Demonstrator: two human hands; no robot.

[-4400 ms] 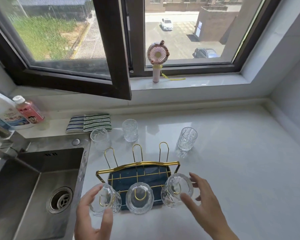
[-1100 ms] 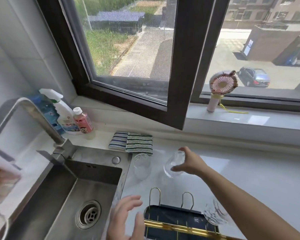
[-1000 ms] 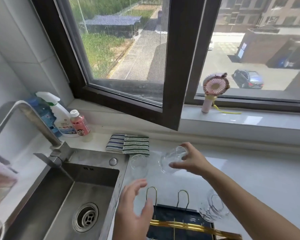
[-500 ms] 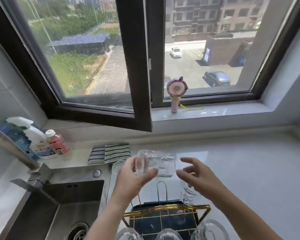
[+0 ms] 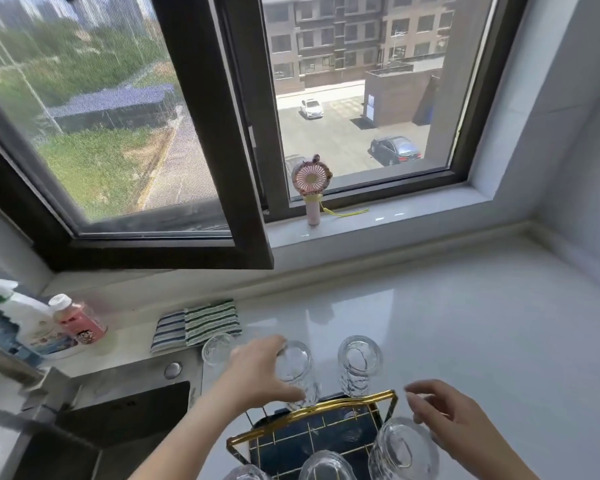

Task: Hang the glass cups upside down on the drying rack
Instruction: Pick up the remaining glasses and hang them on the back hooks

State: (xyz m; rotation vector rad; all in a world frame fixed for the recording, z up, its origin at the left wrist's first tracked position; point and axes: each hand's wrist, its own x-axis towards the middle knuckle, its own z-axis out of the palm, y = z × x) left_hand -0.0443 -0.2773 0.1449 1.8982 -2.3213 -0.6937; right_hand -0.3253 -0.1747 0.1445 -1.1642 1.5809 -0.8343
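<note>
Currently, head view only. A gold wire drying rack with a dark blue tray (image 5: 312, 434) is seen on the white glossy table (image 5: 482, 323), beside a steel sink (image 5: 125, 407). A clear textured glass cup (image 5: 297, 374) is held inverted at the rack's back row, the left hand (image 5: 257, 374) being clamped on its side. A second clear glass cup (image 5: 359, 365) is hung upside down just to its right. Three further inverted glass cups are seen along the front row, the rightmost (image 5: 402, 452) in full, the others cut by the frame edge. One upright clear glass (image 5: 217, 348) is left on the table near a striped folded cloth (image 5: 198, 323). The right hand (image 5: 454, 424) is held apart-fingered and empty beside the rightmost front cup. A pink handheld fan (image 5: 311, 188) is stood on the windowsill.
</note>
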